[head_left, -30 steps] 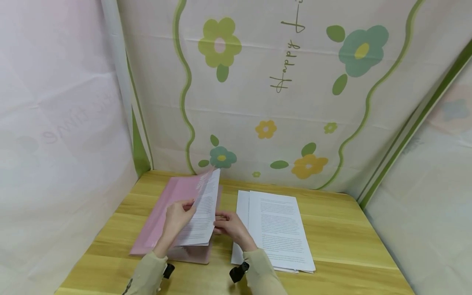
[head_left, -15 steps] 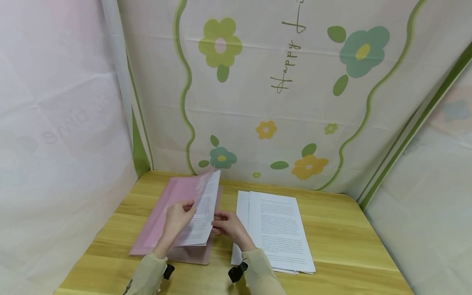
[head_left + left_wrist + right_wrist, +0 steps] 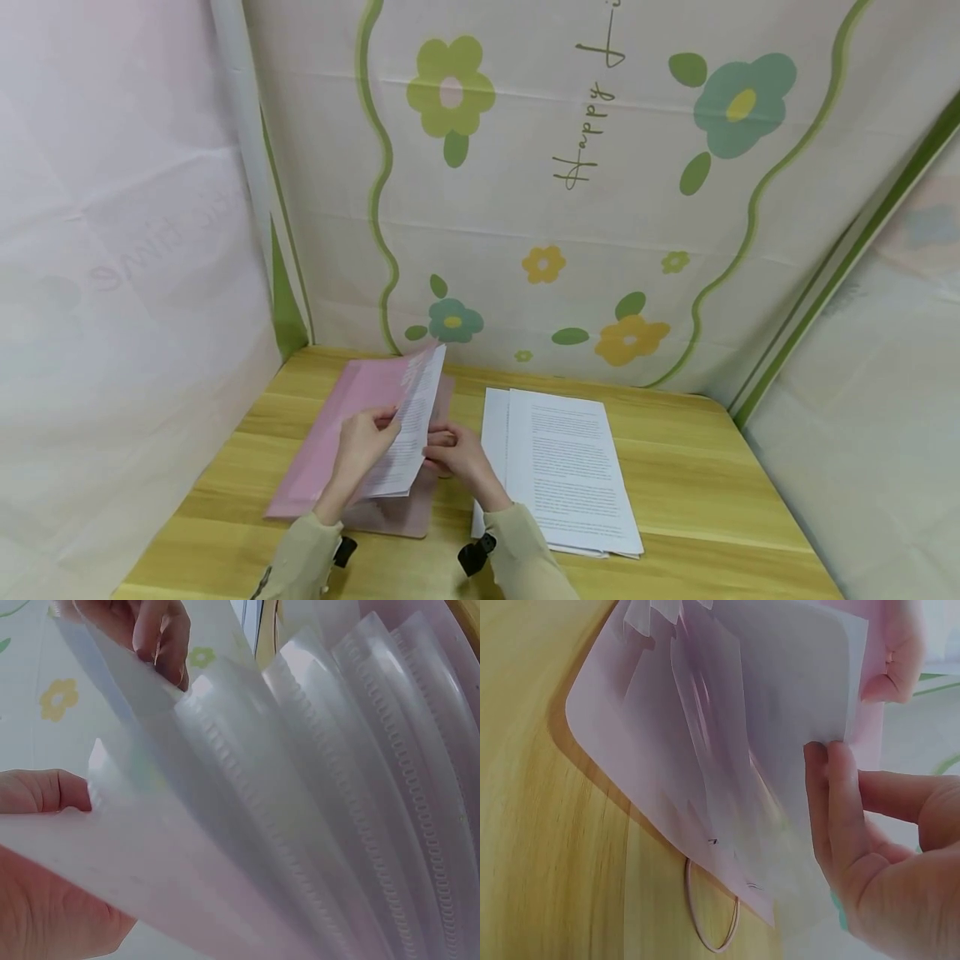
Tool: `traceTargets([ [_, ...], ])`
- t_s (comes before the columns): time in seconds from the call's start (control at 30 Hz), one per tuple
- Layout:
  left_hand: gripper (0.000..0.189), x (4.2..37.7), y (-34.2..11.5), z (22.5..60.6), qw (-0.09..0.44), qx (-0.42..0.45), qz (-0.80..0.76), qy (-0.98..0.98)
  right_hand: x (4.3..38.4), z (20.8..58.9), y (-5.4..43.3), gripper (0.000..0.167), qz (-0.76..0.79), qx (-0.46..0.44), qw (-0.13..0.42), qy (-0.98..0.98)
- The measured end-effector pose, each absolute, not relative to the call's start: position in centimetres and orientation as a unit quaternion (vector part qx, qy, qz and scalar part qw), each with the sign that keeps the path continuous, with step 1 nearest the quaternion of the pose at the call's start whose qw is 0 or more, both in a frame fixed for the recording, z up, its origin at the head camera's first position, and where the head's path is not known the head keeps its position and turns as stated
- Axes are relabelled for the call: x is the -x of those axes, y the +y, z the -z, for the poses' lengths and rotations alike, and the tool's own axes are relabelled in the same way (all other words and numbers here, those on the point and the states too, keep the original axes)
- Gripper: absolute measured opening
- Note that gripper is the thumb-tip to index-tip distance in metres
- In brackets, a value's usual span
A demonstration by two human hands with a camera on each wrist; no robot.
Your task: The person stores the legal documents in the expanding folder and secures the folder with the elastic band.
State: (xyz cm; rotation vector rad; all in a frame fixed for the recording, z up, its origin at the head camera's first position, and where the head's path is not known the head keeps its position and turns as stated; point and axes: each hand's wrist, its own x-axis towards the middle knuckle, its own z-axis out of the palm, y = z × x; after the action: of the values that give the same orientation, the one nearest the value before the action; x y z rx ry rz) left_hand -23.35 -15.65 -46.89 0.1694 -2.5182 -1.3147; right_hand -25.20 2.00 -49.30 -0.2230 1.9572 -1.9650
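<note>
A pink folder (image 3: 352,408) lies on the left of the table, its front cover raised. My left hand (image 3: 363,437) pinches the raised cover's edge, thumb on one side and fingers on the other. Printed sheets (image 3: 417,425) stand tilted against the cover. My right hand (image 3: 459,454) pinches their right edge between thumb and fingers, just over the folder's back cover. Several clear pockets (image 3: 247,742) fan out inside the folder in the left wrist view. An elastic loop (image 3: 694,919) hangs from the folder's edge in the right wrist view.
A second pile of printed sheets (image 3: 570,467) lies on the wooden table (image 3: 697,492) to the right, slightly fanned. Flowered fabric (image 3: 495,208) closes off the back and both sides. Each sleeve has a black wrist camera (image 3: 477,554).
My right hand has moved slightly left, and the sheets' right edge has shifted left with it. My left hand has stayed in place on the cover.
</note>
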Motion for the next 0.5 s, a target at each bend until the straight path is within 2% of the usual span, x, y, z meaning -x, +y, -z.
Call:
traceTargets([
  [0.5,0.032,23.32,-15.53,46.89,0.144,-0.06,0.458,-0.875,25.69,49.35,1.39,0.049,0.646,0.078,0.145,0.745],
])
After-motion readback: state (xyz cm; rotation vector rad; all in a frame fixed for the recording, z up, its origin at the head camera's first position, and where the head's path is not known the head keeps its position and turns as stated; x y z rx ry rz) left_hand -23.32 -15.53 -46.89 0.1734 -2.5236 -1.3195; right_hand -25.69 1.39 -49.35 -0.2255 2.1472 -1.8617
